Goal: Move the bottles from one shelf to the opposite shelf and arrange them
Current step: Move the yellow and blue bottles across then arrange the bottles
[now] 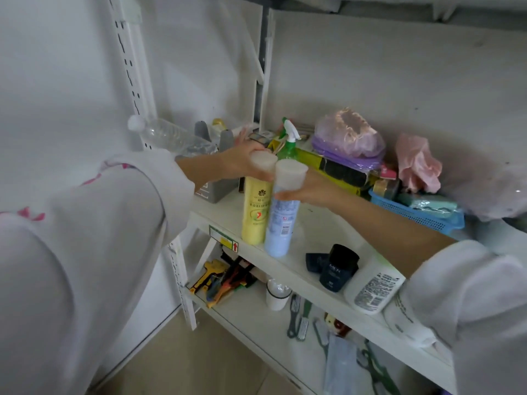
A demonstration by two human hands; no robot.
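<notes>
- Head view: the left hand (238,162) wraps the neck of a yellow bottle (254,210); the right hand (309,189) grips a pale blue bottle (281,223) just under its cap.
- Both bottles stand upright, touching, near the front edge of the white shelf (316,223).
- They look like stiff plastic, smooth and probably slippery, and tall enough to tip, so holding them mid-body seems steadier than by the caps.
- A dark jar (338,267) reads "MEN"; the white bottle (373,286) lying beside it and the blue bottle carry barcodes, other print unreadable.
</notes>
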